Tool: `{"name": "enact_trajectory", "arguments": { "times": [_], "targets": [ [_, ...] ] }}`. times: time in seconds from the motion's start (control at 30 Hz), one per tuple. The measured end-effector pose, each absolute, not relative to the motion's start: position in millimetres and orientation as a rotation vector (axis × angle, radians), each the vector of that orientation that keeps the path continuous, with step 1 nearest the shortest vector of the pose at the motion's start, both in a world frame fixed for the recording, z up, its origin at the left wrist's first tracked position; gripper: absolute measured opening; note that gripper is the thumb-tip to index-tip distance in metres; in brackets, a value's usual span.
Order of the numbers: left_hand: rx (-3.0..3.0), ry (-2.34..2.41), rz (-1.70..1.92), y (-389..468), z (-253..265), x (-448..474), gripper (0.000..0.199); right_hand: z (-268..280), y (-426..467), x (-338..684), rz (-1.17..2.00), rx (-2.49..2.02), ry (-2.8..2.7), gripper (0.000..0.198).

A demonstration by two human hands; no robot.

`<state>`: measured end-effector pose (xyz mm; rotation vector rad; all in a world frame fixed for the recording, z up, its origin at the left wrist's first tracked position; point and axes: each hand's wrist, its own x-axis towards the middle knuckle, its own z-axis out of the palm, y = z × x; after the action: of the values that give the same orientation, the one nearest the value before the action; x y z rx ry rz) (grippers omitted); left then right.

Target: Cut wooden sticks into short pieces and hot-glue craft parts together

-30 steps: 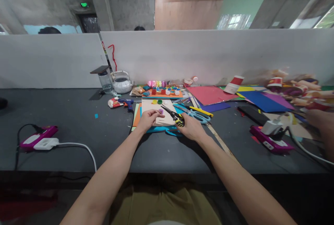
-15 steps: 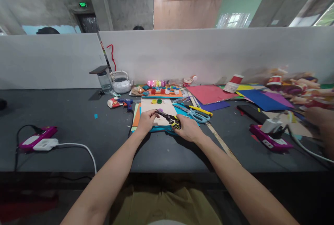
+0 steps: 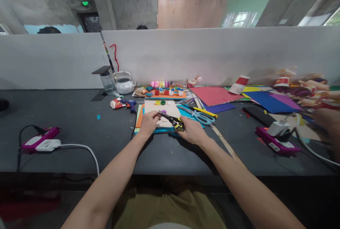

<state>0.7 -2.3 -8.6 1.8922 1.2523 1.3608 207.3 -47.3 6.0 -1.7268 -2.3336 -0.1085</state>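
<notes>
My right hand (image 3: 193, 130) is wrapped around the black and yellow handles of a pair of long-nose pliers (image 3: 170, 118). The jaws point up and left toward my left hand (image 3: 149, 122). There my thumb and forefinger pinch together at the jaw tips; whatever sits between them is too small to make out. Under both hands lies a pale board (image 3: 172, 110) on top of coloured sheets (image 3: 139, 120). Yellow, green, white and purple paint caps (image 3: 163, 103) rest on the board. Blue-handled scissors (image 3: 203, 117) and a yellow cutter (image 3: 205, 112) lie just right of it.
Paint pots (image 3: 166, 92) and a teapot (image 3: 124, 83) stand behind, with a glue gun (image 3: 130, 106) at left. Purple power strips (image 3: 276, 142) with cables flank both sides. Red paper (image 3: 215, 95) and dolls (image 3: 310, 87) lie right. Another person's hand (image 3: 326, 121) shows at the right edge.
Both hands and the pliers keep almost the same pose. The whole view has shifted very slightly.
</notes>
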Motion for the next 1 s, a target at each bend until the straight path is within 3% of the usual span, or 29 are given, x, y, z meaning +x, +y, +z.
{"name": "enact_trajectory", "arguments": {
  "times": [1.0],
  "targets": [
    [1.901, 1.263, 1.338, 1.1, -10.2, -2.4, 0.02, 9.2, -45.6, 211.0, -0.167, -1.787, -2.355, 0.026]
  ]
}}
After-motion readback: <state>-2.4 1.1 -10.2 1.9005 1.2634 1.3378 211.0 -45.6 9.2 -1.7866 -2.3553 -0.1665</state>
